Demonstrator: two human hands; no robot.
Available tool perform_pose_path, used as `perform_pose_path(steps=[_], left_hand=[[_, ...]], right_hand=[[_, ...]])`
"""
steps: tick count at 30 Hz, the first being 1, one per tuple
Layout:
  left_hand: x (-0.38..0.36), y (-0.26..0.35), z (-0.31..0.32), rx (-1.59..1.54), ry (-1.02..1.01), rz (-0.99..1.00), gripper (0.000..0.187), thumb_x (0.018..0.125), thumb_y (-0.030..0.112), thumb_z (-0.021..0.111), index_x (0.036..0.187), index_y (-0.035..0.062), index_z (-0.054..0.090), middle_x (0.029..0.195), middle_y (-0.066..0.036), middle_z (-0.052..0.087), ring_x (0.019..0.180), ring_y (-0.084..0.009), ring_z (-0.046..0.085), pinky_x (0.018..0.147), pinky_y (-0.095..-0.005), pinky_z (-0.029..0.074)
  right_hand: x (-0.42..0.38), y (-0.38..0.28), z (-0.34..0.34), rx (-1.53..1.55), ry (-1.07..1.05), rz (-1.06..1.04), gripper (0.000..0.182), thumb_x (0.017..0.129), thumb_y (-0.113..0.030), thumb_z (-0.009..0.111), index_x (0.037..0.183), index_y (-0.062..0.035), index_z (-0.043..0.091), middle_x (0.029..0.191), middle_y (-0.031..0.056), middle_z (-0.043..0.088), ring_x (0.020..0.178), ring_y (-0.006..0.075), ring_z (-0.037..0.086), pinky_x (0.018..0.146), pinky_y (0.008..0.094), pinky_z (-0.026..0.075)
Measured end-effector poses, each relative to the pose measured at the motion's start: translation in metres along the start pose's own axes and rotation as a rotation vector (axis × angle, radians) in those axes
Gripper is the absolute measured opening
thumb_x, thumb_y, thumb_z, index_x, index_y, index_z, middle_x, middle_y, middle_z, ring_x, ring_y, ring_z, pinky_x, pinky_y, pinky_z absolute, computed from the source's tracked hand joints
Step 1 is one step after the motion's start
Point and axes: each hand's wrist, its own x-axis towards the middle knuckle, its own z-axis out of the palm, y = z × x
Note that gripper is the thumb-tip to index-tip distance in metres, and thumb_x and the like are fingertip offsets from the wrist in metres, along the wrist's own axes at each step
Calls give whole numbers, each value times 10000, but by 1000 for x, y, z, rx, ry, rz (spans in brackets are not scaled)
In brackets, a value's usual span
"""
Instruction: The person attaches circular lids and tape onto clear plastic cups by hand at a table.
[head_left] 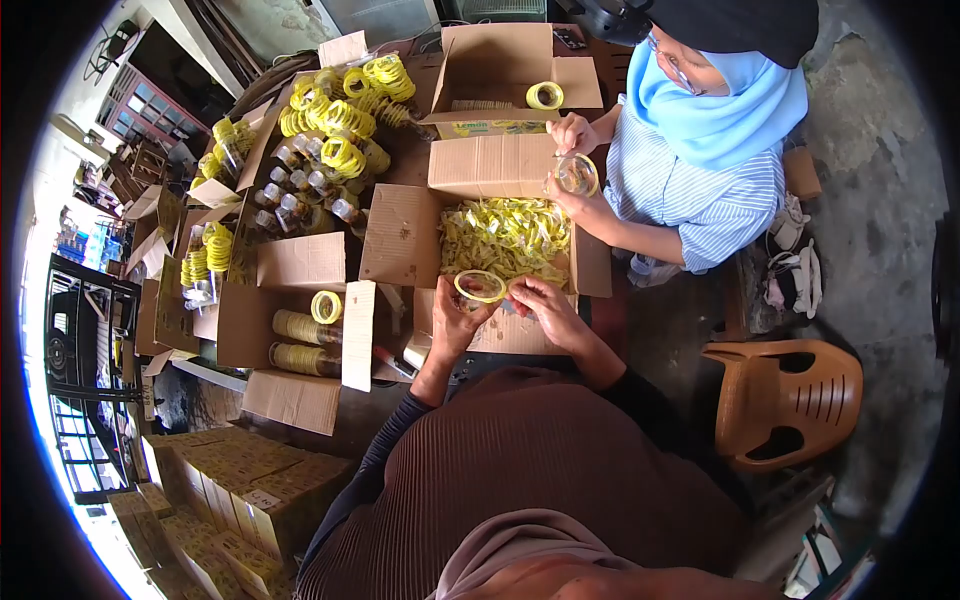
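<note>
My left hand (457, 318) is wrapped round a clear round container with a yellow rim (481, 287), held above the near edge of an open cardboard box. That box holds a heap of small yellow packets (505, 237). Close to the container's right side is my right hand (543, 308), its fingers pinched together; what they hold, if anything, is too small to make out. Across the box, a co-worker's hands (573, 190) hold a similar clear container with a yellowish rim (577, 175).
At the left, a box (295, 260) holds stacked rings. Bottles (290, 205) and yellow rings (345, 120) crowd the back left. Another open box (497, 60) stands behind. An orange chair (785, 400) is at the right, stacked cartons (235, 490) at the lower left.
</note>
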Motion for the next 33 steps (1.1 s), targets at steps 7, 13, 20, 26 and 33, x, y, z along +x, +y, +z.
perform_pose_path(steps=[7, 13, 20, 26, 33], left_hand=[[-1, -1, 1, 86, 95, 50, 524, 694, 153, 873, 1013, 14, 482, 920, -126, 638, 828, -215, 643, 737, -347, 521], [0, 2, -2, 352, 185, 99, 584, 682, 162, 864, 1062, 17, 444, 926, -157, 594, 817, -308, 611, 723, -401, 494], [-3, 3, 7, 486, 201, 274, 653, 661, 107, 852, 1129, -3, 411, 994, -192, 544, 909, -364, 572, 791, -438, 465], [-3, 4, 1, 310, 126, 124, 633, 681, 109, 853, 1126, -20, 421, 990, -202, 573, 920, -361, 593, 798, -420, 476], [3, -4, -33, -364, -148, -243, 514, 716, 36, 822, 1153, -5, 554, 1098, -72, 635, 1049, -170, 609, 930, -312, 492]], right_hand=[[-6, -10, 6, -144, 7, -57, 187, 1002, -163, 551, 928, 1, 603, 780, -7, 545, 707, 65, 478, 645, 226, 413], [-3, -2, 6, -278, 16, -71, 201, 983, -184, 605, 915, 5, 613, 771, -17, 545, 701, 56, 487, 639, 224, 427], [-3, 3, 15, 40, 12, 112, 164, 953, -202, 655, 914, -44, 639, 791, -15, 569, 731, 61, 532, 674, 234, 446], [-3, 5, 11, 209, -46, 156, 148, 956, -173, 634, 919, -30, 630, 778, -2, 583, 708, 67, 524, 676, 227, 437], [18, 5, -26, -303, 204, -176, 69, 927, -70, 652, 947, -8, 628, 778, -1, 594, 686, 85, 532, 612, 264, 457]])
